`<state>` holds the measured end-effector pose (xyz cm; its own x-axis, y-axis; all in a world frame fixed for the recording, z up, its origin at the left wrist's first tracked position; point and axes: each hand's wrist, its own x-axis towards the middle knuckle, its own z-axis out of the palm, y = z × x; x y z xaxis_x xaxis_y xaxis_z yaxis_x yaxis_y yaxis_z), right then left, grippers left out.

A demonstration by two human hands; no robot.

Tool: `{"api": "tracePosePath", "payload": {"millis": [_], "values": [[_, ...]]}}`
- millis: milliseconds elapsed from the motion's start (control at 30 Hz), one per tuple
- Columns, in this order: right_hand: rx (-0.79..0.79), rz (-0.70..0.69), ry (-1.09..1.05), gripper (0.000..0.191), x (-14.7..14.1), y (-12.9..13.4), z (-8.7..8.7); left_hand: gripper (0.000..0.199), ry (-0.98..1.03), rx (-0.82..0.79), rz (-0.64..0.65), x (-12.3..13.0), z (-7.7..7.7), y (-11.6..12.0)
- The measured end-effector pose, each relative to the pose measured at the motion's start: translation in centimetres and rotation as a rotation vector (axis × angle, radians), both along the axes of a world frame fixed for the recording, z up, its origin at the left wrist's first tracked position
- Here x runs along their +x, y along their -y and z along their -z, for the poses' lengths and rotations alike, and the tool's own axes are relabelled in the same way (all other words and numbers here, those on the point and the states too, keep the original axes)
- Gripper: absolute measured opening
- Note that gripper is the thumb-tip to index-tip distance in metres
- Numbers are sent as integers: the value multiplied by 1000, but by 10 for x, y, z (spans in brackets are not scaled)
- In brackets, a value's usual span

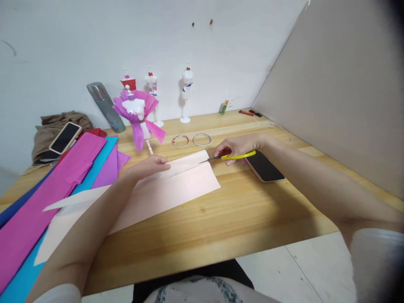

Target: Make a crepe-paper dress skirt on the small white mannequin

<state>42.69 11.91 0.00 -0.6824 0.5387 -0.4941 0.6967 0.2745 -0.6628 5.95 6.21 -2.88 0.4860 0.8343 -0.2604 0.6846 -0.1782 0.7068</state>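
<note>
A long sheet of pale pink paper (179, 187) with a lengthwise fold lies across the table in front of me. My left hand (151, 166) is closed on its far edge, thumb on top; the fingers underneath are hidden. In my right hand (241, 145) I grip scissors (237, 157) with a yellow and red handle. Their blades point left and meet the paper's right end, close to the fold. Whether the blades are parted is hard to make out. Just beyond the right hand, partly behind the wrist, lies a black-screened phone (265, 166).
Several small white mannequins (135, 107) stand toward the wall, the nearest dressed in purple paper. Two tape rings (202, 139) lie before them. Magenta paper (59, 185) and blue sheets pile at left, near another phone (65, 138), brown cloth (44, 130) and a leaning flask (107, 107).
</note>
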Motion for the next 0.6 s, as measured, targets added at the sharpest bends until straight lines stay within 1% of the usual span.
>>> {"api": "tracePosePath", "payload": {"millis": [67, 167, 400, 600], "values": [[-35, 35, 54, 76, -2, 2, -4, 39, 9, 2, -1, 0, 1, 0], [-32, 47, 59, 77, -5, 4, -7, 39, 6, -10, 5, 0, 1, -1], [-58, 16, 29, 72, -4, -1, -1, 41, 20, -13, 28, 0, 2, -2], [-35, 25, 22, 72, -7, 1, -3, 40, 17, -30, 22, 1, 0, -1]]}}
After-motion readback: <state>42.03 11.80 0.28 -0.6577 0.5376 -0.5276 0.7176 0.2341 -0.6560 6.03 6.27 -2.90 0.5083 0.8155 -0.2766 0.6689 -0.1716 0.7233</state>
